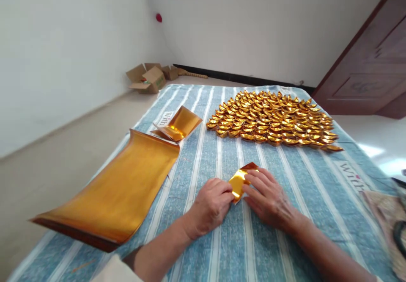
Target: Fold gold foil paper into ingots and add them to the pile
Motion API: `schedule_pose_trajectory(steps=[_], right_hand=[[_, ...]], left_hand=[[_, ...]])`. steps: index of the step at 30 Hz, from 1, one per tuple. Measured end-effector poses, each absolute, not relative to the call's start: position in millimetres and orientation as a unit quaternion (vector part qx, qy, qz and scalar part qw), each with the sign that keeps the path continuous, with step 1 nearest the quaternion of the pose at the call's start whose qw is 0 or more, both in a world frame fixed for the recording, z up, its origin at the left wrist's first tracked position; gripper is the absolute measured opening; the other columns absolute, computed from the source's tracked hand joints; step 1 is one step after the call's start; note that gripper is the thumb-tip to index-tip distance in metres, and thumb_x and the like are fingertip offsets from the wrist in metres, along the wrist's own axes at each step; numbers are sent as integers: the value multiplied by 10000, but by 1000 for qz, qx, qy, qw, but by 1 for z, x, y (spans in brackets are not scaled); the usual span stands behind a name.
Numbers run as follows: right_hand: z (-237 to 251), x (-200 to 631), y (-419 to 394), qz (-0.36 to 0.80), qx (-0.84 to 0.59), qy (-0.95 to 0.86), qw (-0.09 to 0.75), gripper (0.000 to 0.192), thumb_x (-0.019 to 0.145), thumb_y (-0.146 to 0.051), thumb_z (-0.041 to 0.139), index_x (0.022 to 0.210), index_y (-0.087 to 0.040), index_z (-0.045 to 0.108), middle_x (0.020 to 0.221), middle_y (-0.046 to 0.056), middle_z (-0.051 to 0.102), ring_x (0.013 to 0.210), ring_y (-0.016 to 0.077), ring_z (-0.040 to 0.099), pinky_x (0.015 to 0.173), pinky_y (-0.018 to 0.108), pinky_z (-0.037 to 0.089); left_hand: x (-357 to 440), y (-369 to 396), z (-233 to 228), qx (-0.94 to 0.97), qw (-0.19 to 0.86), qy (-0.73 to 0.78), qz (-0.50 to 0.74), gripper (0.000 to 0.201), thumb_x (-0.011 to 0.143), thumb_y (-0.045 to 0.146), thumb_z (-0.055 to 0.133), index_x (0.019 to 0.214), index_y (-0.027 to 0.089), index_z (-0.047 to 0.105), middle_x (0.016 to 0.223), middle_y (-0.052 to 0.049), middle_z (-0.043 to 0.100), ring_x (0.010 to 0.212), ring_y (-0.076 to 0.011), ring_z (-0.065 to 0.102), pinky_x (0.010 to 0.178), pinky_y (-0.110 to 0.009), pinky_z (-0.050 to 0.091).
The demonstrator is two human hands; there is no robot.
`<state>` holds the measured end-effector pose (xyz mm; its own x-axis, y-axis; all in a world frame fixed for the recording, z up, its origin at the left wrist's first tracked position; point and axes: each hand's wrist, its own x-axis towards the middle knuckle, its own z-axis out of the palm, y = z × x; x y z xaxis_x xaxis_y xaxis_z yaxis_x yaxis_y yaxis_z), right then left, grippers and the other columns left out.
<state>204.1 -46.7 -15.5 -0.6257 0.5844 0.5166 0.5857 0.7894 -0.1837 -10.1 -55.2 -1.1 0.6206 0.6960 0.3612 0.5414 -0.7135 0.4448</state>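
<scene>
Blue striped cloth covers the work surface, with rows of folded gold ingots at one o'clock and a long stack of gold foil sheets at nine. Centre front, the left hand and right hand pinch a small gold paper between fingertips, apparently mid-fold; pressing the next crease likely needs firm, even fingertip pressure

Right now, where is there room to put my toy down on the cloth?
Bare cloth lies between the hands and the gold pile, and right of the right hand. Crowded: the big gold sheets on the left, the pile at the back.
</scene>
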Motion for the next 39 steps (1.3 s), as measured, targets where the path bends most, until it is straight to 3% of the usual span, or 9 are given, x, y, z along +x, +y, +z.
schedule_pose_trajectory(steps=[5, 10, 21, 31, 39], right_hand=[[-16, 190, -50, 44, -292, -911, 289, 109, 896, -181, 520, 913, -168, 627, 958, 89, 655, 1022, 237, 573, 911, 454, 472], [-26, 185, -50, 60, -327, -883, 330, 192, 917, -139, 475, 814, -176, 633, 900, 77, 654, 930, 212, 584, 782, 377, 510], [-32, 184, -45, 105, -394, -843, 350, 192, 911, -159, 509, 768, -162, 636, 903, 81, 636, 884, 204, 575, 780, 387, 505], [-33, 181, -44, 112, -425, -826, 352, 185, 912, -162, 502, 779, -164, 632, 896, 81, 624, 855, 199, 568, 749, 370, 512], [-36, 177, -44, 93, -451, -816, 351, 166, 916, -188, 499, 826, -171, 638, 911, 75, 631, 860, 201, 569, 760, 372, 507]], left_hand=[[-13, -57, -4, 871, 146, 382, 271, 191, 877, 107, 487, 818, 162, 660, 817, -62, 659, 766, -173, 583, 706, -309, 450], [-12, -56, -4, 855, 164, 404, 281, 156, 868, 107, 510, 832, 151, 655, 843, -68, 666, 779, -179, 595, 718, -315, 462], [-15, -52, -6, 801, 166, 492, 297, 114, 835, 138, 582, 748, 152, 653, 910, -72, 647, 852, -202, 584, 771, -367, 502], [-9, -52, -11, 781, 104, 540, 297, 161, 823, 126, 597, 663, 137, 584, 1107, -129, 623, 967, -249, 558, 843, -438, 509], [-4, -55, -7, 781, 33, 561, 272, 110, 825, 134, 581, 716, 126, 580, 1122, -173, 619, 967, -294, 562, 815, -498, 517]])
